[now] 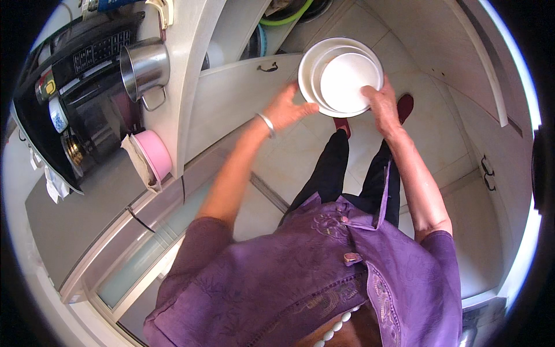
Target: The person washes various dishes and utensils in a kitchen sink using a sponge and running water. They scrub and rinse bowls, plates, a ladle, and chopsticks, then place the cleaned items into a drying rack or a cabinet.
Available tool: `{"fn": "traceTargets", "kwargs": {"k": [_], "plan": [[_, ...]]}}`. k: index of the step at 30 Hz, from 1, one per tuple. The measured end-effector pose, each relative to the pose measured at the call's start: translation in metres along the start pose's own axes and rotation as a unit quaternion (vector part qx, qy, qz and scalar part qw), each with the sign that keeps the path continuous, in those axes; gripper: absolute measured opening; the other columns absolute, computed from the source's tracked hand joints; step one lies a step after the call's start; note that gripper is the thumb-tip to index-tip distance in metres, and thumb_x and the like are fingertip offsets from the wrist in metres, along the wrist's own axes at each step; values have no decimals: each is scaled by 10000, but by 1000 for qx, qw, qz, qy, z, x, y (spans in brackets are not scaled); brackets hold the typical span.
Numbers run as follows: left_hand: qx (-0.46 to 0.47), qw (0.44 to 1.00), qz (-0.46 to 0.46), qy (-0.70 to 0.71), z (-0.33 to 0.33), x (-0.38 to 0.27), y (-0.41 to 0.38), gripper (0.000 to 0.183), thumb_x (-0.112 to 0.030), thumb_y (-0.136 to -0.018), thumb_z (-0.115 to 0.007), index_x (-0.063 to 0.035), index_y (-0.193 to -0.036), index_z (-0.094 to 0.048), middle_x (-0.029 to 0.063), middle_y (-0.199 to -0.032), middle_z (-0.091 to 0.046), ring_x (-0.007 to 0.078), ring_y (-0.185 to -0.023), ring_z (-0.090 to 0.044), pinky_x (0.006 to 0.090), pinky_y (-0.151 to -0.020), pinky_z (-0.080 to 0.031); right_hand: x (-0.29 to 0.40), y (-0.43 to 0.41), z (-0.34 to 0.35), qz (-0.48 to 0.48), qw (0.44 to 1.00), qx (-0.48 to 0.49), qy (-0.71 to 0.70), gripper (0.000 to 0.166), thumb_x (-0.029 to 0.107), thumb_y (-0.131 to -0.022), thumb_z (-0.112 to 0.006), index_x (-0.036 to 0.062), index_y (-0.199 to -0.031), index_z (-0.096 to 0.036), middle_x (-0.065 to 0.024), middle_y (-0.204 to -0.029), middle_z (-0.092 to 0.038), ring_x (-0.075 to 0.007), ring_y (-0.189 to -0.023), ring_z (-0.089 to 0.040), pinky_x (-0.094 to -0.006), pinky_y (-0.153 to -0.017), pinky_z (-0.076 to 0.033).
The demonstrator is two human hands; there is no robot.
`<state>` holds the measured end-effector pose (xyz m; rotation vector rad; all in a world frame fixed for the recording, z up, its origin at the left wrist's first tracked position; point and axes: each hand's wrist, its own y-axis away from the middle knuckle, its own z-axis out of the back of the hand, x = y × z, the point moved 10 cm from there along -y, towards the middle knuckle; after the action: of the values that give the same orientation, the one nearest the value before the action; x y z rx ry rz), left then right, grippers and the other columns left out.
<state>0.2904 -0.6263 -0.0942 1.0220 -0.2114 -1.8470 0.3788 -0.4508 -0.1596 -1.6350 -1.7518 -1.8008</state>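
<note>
A nested stack of round white bowls [347, 82], the outer one with a dark rim, is held above the floor in front of my legs. My right hand [381, 102] grips its right side, with the thumb over the rim and on the innermost bowl. On the other side, my left hand [288, 108] is at the lower left rim, thumb and fingers spread and slightly blurred. Its thumb tip overlaps the rim, but whether it bears on the bowls cannot be told. The fingers under the stack are hidden.
An open cabinet door or drawer front [243, 86] with a dark handle stands at left, with basins [286, 15] behind it. On the counter are a steel mug [149, 65] and a pink bowl [154, 152] with a cloth. White cabinet doors [485, 108] line the right side.
</note>
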Motion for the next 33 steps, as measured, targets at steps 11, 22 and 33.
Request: {"fn": "traceTargets", "kwargs": {"k": [11,22,33], "plan": [[164,692,209,-672,82,111,-46,308,-266,-792,-459,-80,-999,-592,118,-1026,-575,258,-998,-522,493,-947,-197,-16,19,39,-29,998,-30,44,566,74,-637,-473,-21,-1185,-370,-140,-1052,-509,-219,-928,-508,-293,-804,-400],[295,813,219,-452,-105,68,120,235,-154,-759,-443,-103,-878,-638,80,-930,-610,207,-898,-568,342,-753,-407,-17,26,70,-50,994,-31,92,552,34,-626,-451,-16,-1171,-387,-146,-1057,-509,-230,-950,-500,-286,-837,-378],[579,783,169,-150,-182,155,263,305,-256,-649,-551,-25,-843,-598,161,-883,-589,295,-834,-568,396,-729,-438,-39,14,111,-40,986,-75,142,601,63,-631,-456,-7,-1214,-327,-155,-1052,-490,-234,-841,-536,-280,-573,-501]]}}
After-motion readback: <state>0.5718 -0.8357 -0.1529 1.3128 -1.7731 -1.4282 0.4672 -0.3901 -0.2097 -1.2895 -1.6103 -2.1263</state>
